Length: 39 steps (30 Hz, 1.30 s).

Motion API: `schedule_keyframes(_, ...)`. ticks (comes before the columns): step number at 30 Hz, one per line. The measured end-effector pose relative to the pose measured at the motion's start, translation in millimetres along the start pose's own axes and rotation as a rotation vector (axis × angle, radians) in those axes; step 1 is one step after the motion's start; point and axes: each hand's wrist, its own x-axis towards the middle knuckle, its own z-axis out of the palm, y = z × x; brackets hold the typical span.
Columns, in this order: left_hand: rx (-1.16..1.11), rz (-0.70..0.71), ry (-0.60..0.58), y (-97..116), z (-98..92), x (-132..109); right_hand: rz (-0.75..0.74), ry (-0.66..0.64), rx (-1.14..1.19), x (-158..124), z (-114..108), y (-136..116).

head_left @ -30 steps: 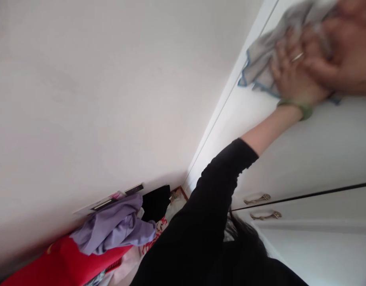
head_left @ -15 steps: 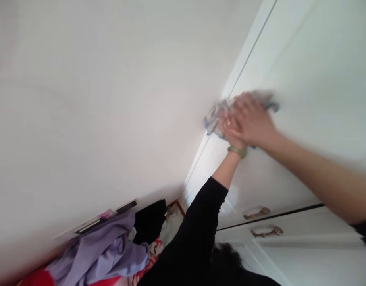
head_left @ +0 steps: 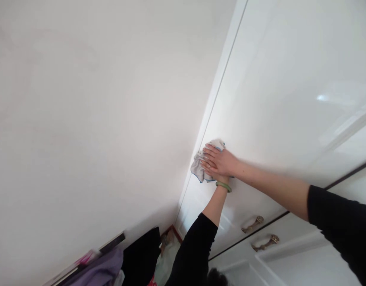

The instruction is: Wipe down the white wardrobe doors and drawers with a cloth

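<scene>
A pale cloth (head_left: 197, 168) with blue edging is pressed against the glossy white cabinet door (head_left: 278, 103), close to its left edge. My left hand (head_left: 210, 169), with a ring on a finger and a green bangle at the wrist, holds the cloth down on the door. Partly over it lies my right hand (head_left: 223, 159), fingers stretched side by side and pressing the cloth's upper part. The palms and the cloth beneath them are hidden.
A plain white wall (head_left: 111, 119) meets the cabinet on the left. Two ornate metal handles, the upper handle (head_left: 253, 225) and the lower handle (head_left: 265, 242), stick out below my hands. Purple fabric (head_left: 101, 270) and a black item (head_left: 143, 254) lie at the wall's foot.
Both hands and the cloth have moved down and slightly left along the door, still pressed together. The camera view has shifted, showing less of the purple fabric.
</scene>
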Motion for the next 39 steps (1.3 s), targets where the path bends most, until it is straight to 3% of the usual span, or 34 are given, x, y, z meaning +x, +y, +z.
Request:
schedule_keyframes(4, -0.040, -0.057, -0.008, 21, 9.4, -9, -0.007, 0.106, 0.000, -23, -36, 37)
schedule_keyframes(7, -0.058, -0.036, 0.003, 18, 10.2, -10, -0.007, 0.248, 0.012, -33, -66, 68)
schedule_keyframes(11, -0.138, 0.150, 0.028, 23, 8.0, 7, 0.033, 0.377, -0.057, -43, -109, 109)
schedule_keyframes(16, -0.200, 0.318, 0.088, 65, 4.9, 36, 0.080, 0.475, -0.146, -55, -147, 142)
schedule_keyframes(24, -0.249, 0.498, 0.105, 113, -7.4, 77, 0.189, 0.547, -0.265, -60, -193, 168)
schedule_keyframes(27, -0.264, 0.548, 0.090, 134, -11.4, 102, 0.260, 0.562, -0.291, -60, -214, 177)
schedule_keyframes(32, -0.145, 0.776, 0.012, 168, -24.1, 150, 0.389, 0.605, -0.355, -55, -243, 184)
schedule_keyframes(35, -0.133, 0.813, 0.032, 170, -27.7, 156, 0.464, 0.608, -0.362, -54, -245, 178)
schedule_keyframes(39, -0.151, 0.791, 0.022, 145, -20.7, 130, 0.445, 0.570, -0.317, -63, -222, 158)
